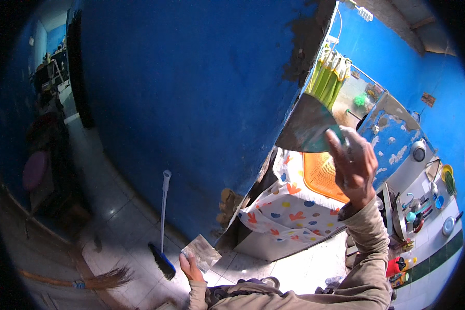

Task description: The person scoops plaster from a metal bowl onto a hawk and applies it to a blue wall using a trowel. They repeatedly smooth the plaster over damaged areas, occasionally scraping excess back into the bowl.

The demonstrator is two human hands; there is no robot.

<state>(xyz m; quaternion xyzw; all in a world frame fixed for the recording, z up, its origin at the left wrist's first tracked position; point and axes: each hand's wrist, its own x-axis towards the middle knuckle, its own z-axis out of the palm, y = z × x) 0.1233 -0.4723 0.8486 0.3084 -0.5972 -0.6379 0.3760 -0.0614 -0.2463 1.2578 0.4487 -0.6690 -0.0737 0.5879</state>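
My right hand (pixel 354 168) grips a wide putty knife (pixel 299 126), its dark blade up at the vertical edge of the blue wall (pixel 191 93); whether blade and wall touch I cannot tell. Down at the lower middle my left hand (pixel 191 266) holds a small square, smeared pale plate (pixel 206 250), thumb on its face. The wall's edge (pixel 268 157) shows rough, chipped plaster and grey patches. Behind my right hand are a spotted white cloth (pixel 279 222) and an orange tray (pixel 315 175) on it.
A long-handled broom (pixel 164 206) leans at the wall; a straw broom (pixel 103 279) lies lower left. A dark passage with a pink round object (pixel 35 170) runs along the left. On the right are a kitchen counter (pixel 429 248) with dishes and a green curtain (pixel 325 77).
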